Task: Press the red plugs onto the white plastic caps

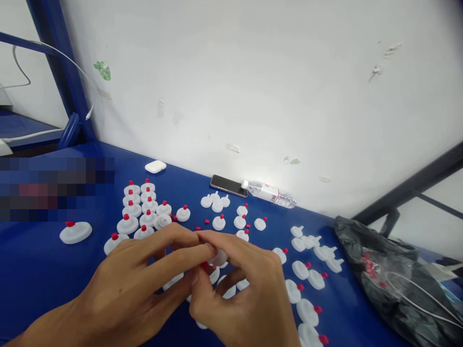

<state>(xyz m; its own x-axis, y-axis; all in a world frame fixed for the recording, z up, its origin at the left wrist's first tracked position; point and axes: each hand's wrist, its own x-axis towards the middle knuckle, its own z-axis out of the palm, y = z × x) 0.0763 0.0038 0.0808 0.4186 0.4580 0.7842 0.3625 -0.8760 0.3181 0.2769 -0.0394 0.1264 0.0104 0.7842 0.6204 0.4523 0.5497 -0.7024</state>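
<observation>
In front of my chest, my left hand [123,284] and my right hand [249,284] meet, their fingers closed around one small white spouted lid [219,258]. A bit of its red cap [206,267] shows between the fingertips; the fingers hide the rest of the piece. Beneath and around the hands, several similar white lids with red caps lie on the blue table. Grouped in rows at the left are more capped lids [131,209]. At the right, a line of capped lids [300,270] runs toward me.
Uncapped white lids [217,205] lie in a cluster near the wall, and others [314,242] at the right. A phone [227,184], a clear bottle [271,193] and a white earphone case [155,166] are along the back. A black plastic bag [356,246] holds red pieces.
</observation>
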